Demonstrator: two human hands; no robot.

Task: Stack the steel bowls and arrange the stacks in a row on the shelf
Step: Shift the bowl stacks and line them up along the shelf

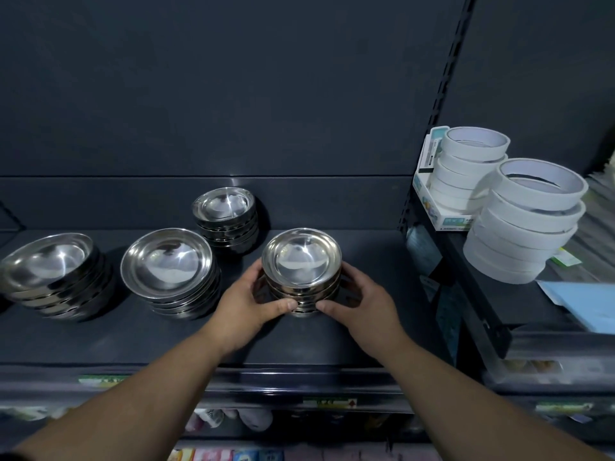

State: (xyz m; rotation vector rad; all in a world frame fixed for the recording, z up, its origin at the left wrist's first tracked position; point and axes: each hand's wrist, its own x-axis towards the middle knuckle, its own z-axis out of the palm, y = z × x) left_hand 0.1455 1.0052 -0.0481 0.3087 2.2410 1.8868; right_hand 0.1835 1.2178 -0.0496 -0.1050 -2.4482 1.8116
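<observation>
**Q:** Which step is this?

**Me:** Placing. My left hand (246,299) and right hand (361,301) cup the held stack (301,271) from either side. The fingers are curled round its wall and the thumbs nearly meet low at the front. The stack is toward the right end of the shelf (332,344), near the front edge. I cannot tell whether its base rests on the shelf or hangs just off it.

**Q:** Where are the others?

**Me:** The far-left stack (50,274) and the middle stack (169,271), both of wider bowls, stand along the front line. The back stack (226,217), of small bowls, sits behind, between the middle one and mine, out of the row.

**Q:** Next move?

**Me:** My judgement: settle this stack level with the two wide ones, with a gap like theirs. Then release slowly so the nested bowls do not slide. After that, the back stack likely needs pulling forward into line. Keep my right elbow clear of the tape rolls (525,224) on the neighbouring shelf.
</observation>
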